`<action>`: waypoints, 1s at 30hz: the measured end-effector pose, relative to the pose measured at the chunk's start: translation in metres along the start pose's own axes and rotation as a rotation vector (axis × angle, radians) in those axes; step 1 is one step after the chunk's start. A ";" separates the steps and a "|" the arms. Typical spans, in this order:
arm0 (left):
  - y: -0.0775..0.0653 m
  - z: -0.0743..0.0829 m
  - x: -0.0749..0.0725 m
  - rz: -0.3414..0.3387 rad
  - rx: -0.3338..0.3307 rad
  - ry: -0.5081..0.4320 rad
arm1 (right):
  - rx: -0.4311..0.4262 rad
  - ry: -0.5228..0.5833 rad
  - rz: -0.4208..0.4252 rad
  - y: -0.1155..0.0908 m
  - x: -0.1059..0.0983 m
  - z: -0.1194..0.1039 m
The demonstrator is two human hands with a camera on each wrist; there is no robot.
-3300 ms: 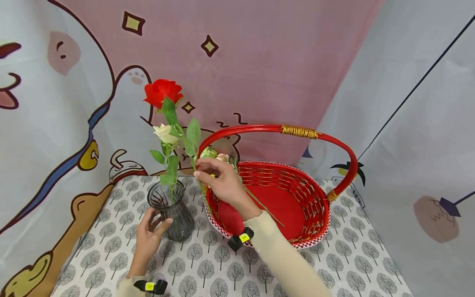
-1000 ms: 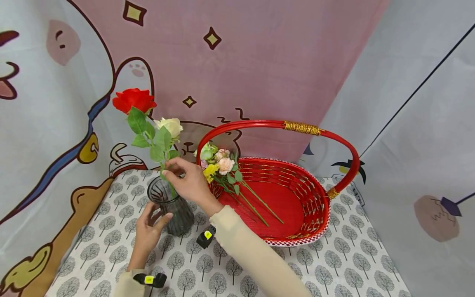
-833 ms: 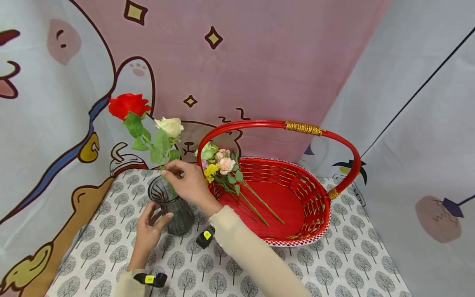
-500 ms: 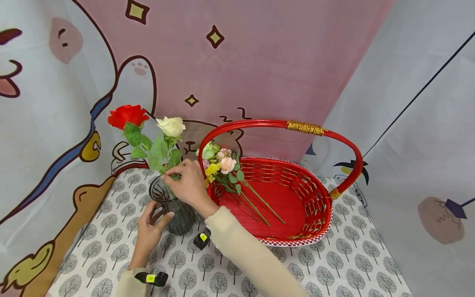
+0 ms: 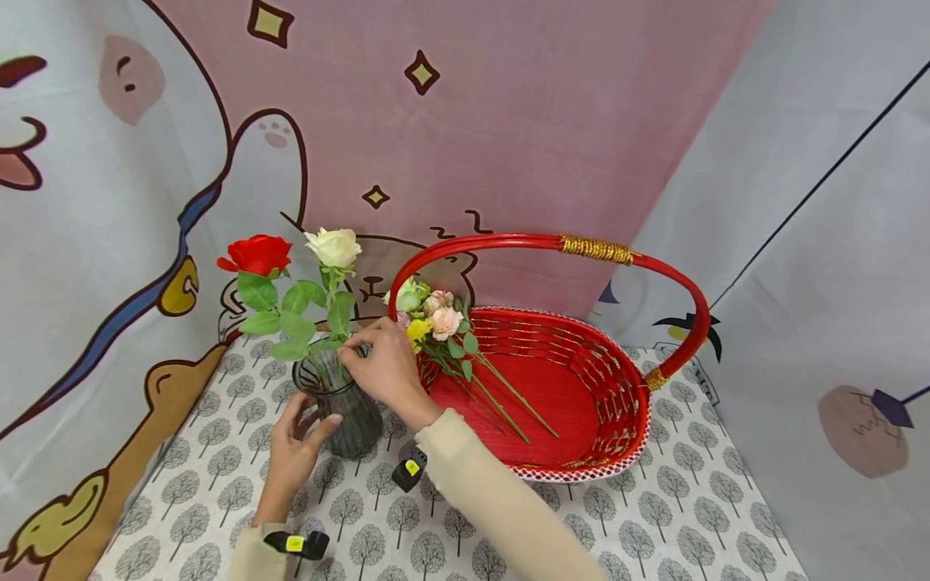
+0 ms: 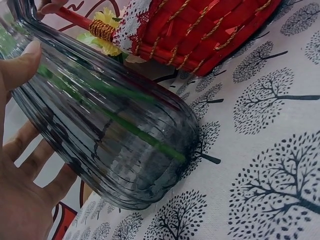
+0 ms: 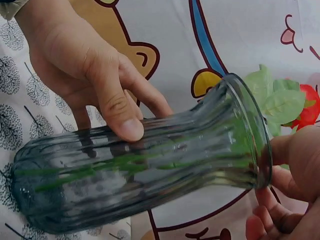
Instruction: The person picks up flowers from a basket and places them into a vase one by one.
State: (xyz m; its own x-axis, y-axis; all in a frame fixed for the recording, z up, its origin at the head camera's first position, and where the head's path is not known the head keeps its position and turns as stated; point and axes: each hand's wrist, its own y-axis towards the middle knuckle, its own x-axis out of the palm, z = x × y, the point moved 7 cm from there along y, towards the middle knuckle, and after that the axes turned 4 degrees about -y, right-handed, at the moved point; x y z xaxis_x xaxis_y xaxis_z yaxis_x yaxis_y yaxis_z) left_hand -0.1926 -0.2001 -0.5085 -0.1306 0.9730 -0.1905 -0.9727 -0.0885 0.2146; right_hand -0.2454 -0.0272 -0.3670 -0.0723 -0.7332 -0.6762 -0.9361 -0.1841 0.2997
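My left hand [image 5: 294, 448] grips the ribbed grey glass vase [image 5: 353, 420] from the left, thumb in front. Inside it stand a red rose [image 5: 258, 255], leaning left, and a white rose [image 5: 335, 247], more upright. Their green stems [image 6: 142, 135] show through the glass near the base in the left wrist view. My right hand [image 5: 385, 363] is at the right of the vase mouth, its fingertips right at the rim [image 7: 265, 165], beside the white rose's lower leaves. No stem shows between its loosely bent fingers.
A red woven basket [image 5: 545, 411] with a tall arched handle [image 5: 501, 242] stands right of the vase. Pale pink roses [image 5: 446, 323], a yellow flower [image 5: 418, 332] and a light green one lie at its left end. A tree-print cloth [image 5: 429, 532] covers the table.
The red rose, earlier held by my right hand over the basket, has moved left and down into the vase. My right hand has let go and shifted right. The left hand keeps its grip.
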 end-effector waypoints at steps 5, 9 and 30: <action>0.000 -0.001 0.000 -0.003 -0.024 0.014 | -0.033 0.083 -0.046 -0.005 -0.006 0.008; 0.000 -0.001 0.000 -0.001 -0.024 0.012 | -0.070 0.112 -0.094 -0.011 -0.015 0.011; 0.000 0.000 0.000 0.019 -0.002 0.003 | -0.060 0.015 -0.269 -0.032 -0.045 0.071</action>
State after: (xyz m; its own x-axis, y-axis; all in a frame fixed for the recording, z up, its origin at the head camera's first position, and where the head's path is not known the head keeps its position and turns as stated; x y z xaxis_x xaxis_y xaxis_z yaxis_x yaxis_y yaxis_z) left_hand -0.1923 -0.2003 -0.5089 -0.1500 0.9704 -0.1892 -0.9703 -0.1078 0.2164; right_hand -0.2369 0.0578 -0.3936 0.1818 -0.6620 -0.7271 -0.8986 -0.4121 0.1505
